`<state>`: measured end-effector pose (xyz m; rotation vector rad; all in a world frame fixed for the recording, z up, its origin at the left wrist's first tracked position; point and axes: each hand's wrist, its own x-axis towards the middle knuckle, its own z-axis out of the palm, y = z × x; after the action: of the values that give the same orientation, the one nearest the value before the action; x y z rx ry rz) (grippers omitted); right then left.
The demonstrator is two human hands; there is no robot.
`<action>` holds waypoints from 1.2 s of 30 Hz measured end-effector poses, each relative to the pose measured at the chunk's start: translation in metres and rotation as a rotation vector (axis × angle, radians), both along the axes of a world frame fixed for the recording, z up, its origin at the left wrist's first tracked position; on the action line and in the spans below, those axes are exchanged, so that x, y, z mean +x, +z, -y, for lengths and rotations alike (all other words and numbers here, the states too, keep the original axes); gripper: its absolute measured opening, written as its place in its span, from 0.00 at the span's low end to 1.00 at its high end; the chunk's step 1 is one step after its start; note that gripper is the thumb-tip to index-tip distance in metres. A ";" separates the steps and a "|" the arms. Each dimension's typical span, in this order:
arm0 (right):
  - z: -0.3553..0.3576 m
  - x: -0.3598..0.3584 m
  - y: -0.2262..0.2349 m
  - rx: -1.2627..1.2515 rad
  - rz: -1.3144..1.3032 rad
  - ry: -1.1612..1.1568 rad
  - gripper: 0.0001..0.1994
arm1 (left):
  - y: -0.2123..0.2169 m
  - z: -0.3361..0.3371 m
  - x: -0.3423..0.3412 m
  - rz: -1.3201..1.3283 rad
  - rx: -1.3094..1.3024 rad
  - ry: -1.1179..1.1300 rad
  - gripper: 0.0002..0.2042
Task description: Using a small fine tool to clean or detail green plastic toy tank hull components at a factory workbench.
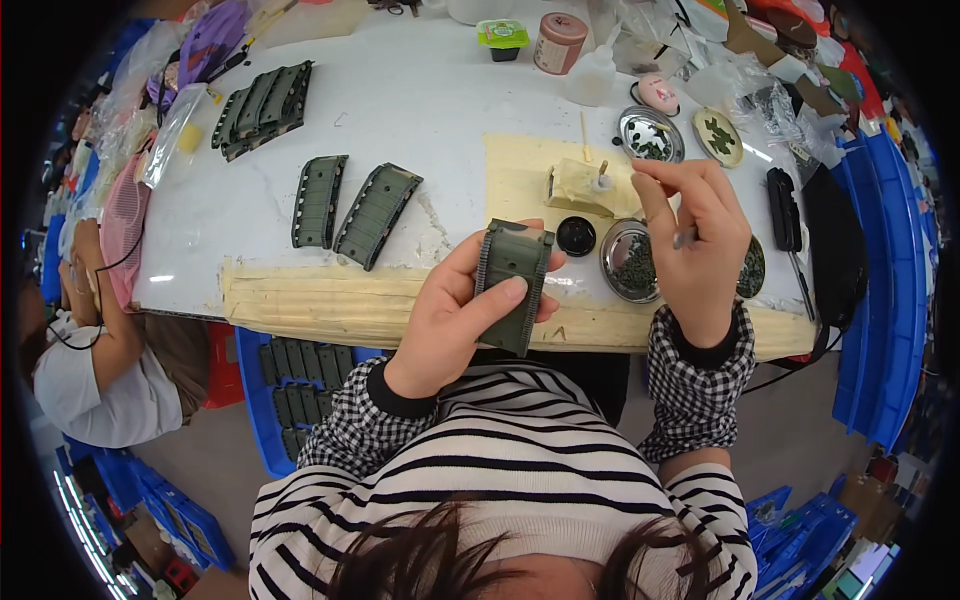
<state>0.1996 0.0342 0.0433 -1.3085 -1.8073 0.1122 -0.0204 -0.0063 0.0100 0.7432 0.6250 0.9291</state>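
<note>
My left hand [438,328] is closed around a dark green, ribbed plastic part [514,262] with toothed long edges, its thumb lying across the face. The part is held up over the table's front edge. To the right, my right hand [702,235] is raised with thumb and forefinger pinched together; whatever is between them is too small to make out. Near those fingertips stands a tape-wrapped block [583,192] holding a small bottle with a thin stick in it. Below that hand sits a round metal dish [630,262] of small dark green pieces.
Two similar green parts [320,202] lie left of centre, with a stack [262,108] behind them. A black round cap [575,236] lies by the block. Another metal dish [650,135] is farther back. A blue bin [262,400] of parts stands below. A co-worker's arm [115,330] shows at left.
</note>
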 end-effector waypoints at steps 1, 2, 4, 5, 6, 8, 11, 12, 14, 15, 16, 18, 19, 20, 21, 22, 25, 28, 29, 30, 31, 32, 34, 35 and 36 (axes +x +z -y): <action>-0.004 -0.001 -0.002 -0.026 -0.002 0.006 0.08 | -0.003 -0.003 -0.001 0.080 -0.050 -0.012 0.22; -0.007 -0.003 -0.004 -0.053 -0.004 0.013 0.08 | -0.005 -0.004 -0.001 0.160 -0.100 -0.024 0.21; -0.011 -0.009 -0.004 -0.134 0.047 0.000 0.07 | -0.010 -0.004 0.000 0.222 -0.144 -0.010 0.21; -0.013 -0.008 -0.006 -0.131 0.062 0.009 0.07 | -0.012 -0.004 0.001 0.253 -0.166 -0.004 0.21; -0.015 -0.008 -0.010 -0.131 0.078 0.018 0.07 | -0.015 -0.004 0.000 0.288 -0.177 -0.016 0.21; -0.016 -0.007 -0.013 -0.122 0.077 0.030 0.07 | -0.018 -0.005 0.000 0.358 -0.199 -0.043 0.21; -0.015 -0.007 -0.012 -0.046 0.029 0.022 0.07 | -0.019 -0.006 0.000 0.449 -0.245 -0.067 0.22; -0.012 -0.007 -0.005 0.012 0.010 0.007 0.07 | -0.019 -0.005 0.001 0.498 -0.275 -0.079 0.23; 0.001 -0.013 0.017 0.055 -0.144 -0.061 0.07 | -0.021 -0.003 0.001 0.594 -0.330 -0.091 0.24; 0.006 -0.011 0.020 0.152 -0.185 -0.038 0.06 | -0.021 -0.003 0.002 0.624 -0.337 -0.106 0.24; 0.014 -0.014 0.020 0.107 -0.291 0.019 0.05 | -0.021 -0.003 0.004 0.654 -0.344 -0.120 0.25; 0.021 -0.020 0.014 -0.019 -0.470 0.162 0.05 | -0.020 -0.004 0.006 0.687 -0.358 -0.140 0.25; 0.023 -0.026 0.012 -0.139 -0.617 0.247 0.05 | -0.018 -0.004 0.007 0.691 -0.365 -0.147 0.25; 0.026 -0.032 0.009 -0.256 -0.769 0.311 0.06 | -0.018 -0.003 0.007 0.694 -0.372 -0.153 0.25; 0.028 -0.040 0.010 -0.310 -0.910 0.331 0.07 | -0.017 -0.003 0.008 0.692 -0.374 -0.155 0.25; 0.027 -0.040 0.006 -0.333 -0.958 0.367 0.08 | -0.017 -0.002 0.008 0.690 -0.376 -0.157 0.26; 0.026 -0.042 -0.001 -0.347 -1.003 0.412 0.08 | -0.017 0.000 0.009 0.701 -0.379 -0.160 0.26; 0.027 -0.043 -0.001 -0.355 -0.997 0.410 0.08 | -0.018 0.001 0.008 0.710 -0.372 -0.160 0.27; 0.027 -0.043 -0.001 -0.362 -0.995 0.406 0.08 | -0.018 0.001 0.008 0.711 -0.369 -0.160 0.27; 0.028 -0.043 0.000 -0.366 -0.988 0.400 0.08 | -0.018 0.001 0.009 0.711 -0.369 -0.160 0.27; 0.028 -0.043 0.001 -0.371 -0.980 0.393 0.07 | -0.018 0.001 0.009 0.710 -0.369 -0.161 0.27; 0.029 -0.042 0.002 -0.375 -0.972 0.386 0.07 | -0.018 0.002 0.009 0.710 -0.369 -0.161 0.27; 0.029 -0.043 0.002 -0.371 -0.966 0.388 0.07 | -0.017 0.001 0.009 0.707 -0.367 -0.160 0.27; 0.028 -0.043 0.001 -0.368 -0.962 0.390 0.07 | -0.017 0.001 0.009 0.705 -0.367 -0.159 0.27; 0.028 -0.043 0.001 -0.368 -0.957 0.398 0.07 | -0.017 0.001 0.009 0.706 -0.367 -0.161 0.27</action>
<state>0.1568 0.0060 0.0442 -0.8502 -1.1857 1.1291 -0.0118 -0.0075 -0.0073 0.1059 0.0966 0.8250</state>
